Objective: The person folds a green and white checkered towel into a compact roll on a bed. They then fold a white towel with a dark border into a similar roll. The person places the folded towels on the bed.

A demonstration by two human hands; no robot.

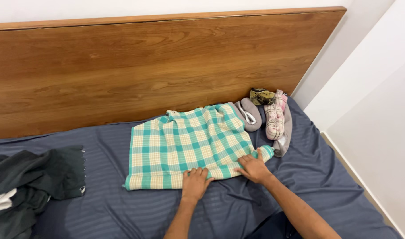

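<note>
Near the bed's front edge, a left hand and right hand press flat, fingers spread, on the near hem of a green-and-cream checked cloth laid on the dark blue sheet. Rolled garments sit by the wooden headboard; dark clothing lies at the left edge.

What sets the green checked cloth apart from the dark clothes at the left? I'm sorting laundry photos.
The green checked cloth lies spread flat near the headboard; the dark clothes lie crumpled in a heap. The checked cloth is pale green and cream; the dark clothes are plain blackish-green with a bit of white showing. Both hands, left hand and right hand, press the checked cloth's near edge; the dark clothes lie untouched. Both rest on the blue sheet.
</note>
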